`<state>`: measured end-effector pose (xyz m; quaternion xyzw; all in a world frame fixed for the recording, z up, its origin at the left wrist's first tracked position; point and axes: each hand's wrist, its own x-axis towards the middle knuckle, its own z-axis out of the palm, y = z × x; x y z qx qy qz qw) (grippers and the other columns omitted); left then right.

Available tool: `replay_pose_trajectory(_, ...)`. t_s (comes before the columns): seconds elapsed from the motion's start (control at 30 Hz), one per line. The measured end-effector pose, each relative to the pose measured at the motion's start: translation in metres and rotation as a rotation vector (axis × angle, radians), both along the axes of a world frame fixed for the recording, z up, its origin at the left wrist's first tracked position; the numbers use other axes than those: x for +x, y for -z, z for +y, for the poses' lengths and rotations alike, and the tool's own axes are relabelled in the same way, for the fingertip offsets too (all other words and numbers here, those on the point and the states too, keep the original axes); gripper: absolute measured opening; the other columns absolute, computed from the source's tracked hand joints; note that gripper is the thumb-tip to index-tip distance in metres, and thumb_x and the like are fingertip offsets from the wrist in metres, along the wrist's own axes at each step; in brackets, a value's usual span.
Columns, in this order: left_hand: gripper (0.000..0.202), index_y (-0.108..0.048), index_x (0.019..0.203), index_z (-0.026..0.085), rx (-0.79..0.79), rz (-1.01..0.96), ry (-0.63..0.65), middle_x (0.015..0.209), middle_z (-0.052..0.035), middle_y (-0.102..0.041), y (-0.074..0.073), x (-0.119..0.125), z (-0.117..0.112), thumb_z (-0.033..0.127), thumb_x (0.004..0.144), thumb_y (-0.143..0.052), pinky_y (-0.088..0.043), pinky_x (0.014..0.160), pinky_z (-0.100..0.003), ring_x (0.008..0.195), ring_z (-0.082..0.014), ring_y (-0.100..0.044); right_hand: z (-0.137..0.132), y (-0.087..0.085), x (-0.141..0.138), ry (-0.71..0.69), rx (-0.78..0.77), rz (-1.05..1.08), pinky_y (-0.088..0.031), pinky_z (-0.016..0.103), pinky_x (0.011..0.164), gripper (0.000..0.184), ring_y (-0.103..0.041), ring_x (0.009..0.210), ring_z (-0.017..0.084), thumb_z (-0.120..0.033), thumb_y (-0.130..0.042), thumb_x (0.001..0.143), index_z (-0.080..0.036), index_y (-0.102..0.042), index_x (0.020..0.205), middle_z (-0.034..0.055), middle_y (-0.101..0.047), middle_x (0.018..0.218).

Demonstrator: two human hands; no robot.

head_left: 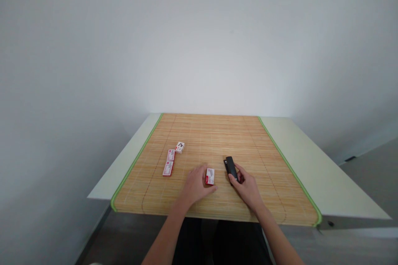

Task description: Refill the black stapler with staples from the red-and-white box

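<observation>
Grips a stapler in the right hand, spreads the nearer left hand beside a box just to its right, long axis pointing away, perhaps touching.

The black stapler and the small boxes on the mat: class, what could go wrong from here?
The left hand curves close around the nearest red-and-white box, so a careless grasp might knock it askew. The right hand grips the black stapler near one end, so it could tip or slip.
</observation>
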<state>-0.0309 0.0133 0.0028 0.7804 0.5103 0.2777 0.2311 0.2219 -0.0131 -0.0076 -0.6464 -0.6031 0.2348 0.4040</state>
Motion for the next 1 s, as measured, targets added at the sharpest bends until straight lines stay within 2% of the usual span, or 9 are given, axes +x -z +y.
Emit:
replay_pose_trajectory(0.1, 0.075, -0.057, 0.136, 0.029, -0.062, 0.012, 0.089, 0.114, -0.0051, -0.069, -0.006, -0.014, 0.005, 0.046, 0.069, -0.087, -0.047, 0.093, -0.041, 0.101, -0.0282, -0.064, -0.002, -0.001, -0.001, 0.000, -0.015, 0.001, -0.045, 0.033, 0.062, 0.062, -0.056, 0.061, 0.020, -0.059, -0.061, 0.089, -0.022, -0.063, 0.138, -0.0018, -0.059, 0.067)
replay_pose_trajectory(0.23, 0.062, -0.064, 0.123, 0.029, -0.049, 0.030, 0.090, 0.105, -0.0027, -0.068, -0.009, -0.014, 0.008, 0.050, 0.069, -0.087, -0.046, 0.086, -0.037, 0.096, -0.0261, -0.063, -0.004, 0.001, -0.007, -0.009, -0.048, 0.012, -0.045, 0.034, 0.060, 0.059, -0.057, 0.060, 0.021, -0.059, -0.062, 0.088, -0.024, -0.066, 0.135, -0.0009, -0.061, 0.067)
replay_pose_trajectory(0.53, 0.061, -0.064, 0.126, 0.031, 0.010, 0.038, 0.051, 0.110, -0.0030, -0.067, -0.006, 0.010, -0.006, 0.054, 0.073, -0.085, -0.041, 0.091, -0.039, 0.104, -0.0274, -0.059, -0.009, -0.003, -0.023, -0.123, -0.114, 0.091, -0.044, 0.031, 0.061, 0.057, -0.057, 0.063, 0.020, -0.060, -0.062, 0.091, -0.023, -0.067, 0.134, -0.0012, -0.060, 0.068)
replay_pose_trajectory(0.77, 0.061, -0.064, 0.126, 0.032, -0.005, 0.030, 0.052, 0.110, -0.0024, -0.067, -0.004, 0.009, -0.009, 0.051, 0.072, -0.087, -0.041, 0.093, -0.039, 0.104, -0.0269, -0.058, -0.012, 0.006, -0.018, -0.184, -0.145, 0.189, -0.046, 0.031, 0.062, 0.055, -0.056, 0.065, 0.020, -0.062, -0.056, 0.094, -0.022, -0.069, 0.129, 0.0000, -0.061, 0.071)
replay_pose_trajectory(1.0, 0.060, -0.064, 0.124, 0.032, 0.008, 0.046, 0.021, 0.112, -0.0041, -0.067, -0.006, 0.011, -0.014, 0.046, 0.071, -0.086, -0.041, 0.093, -0.040, 0.106, -0.0286, -0.058, -0.015, 0.006, -0.019, -0.190, -0.145, 0.248, -0.044, 0.029, 0.062, 0.057, -0.053, 0.066, 0.019, -0.062, -0.057, 0.094, -0.020, -0.068, 0.131, -0.0006, -0.058, 0.071)
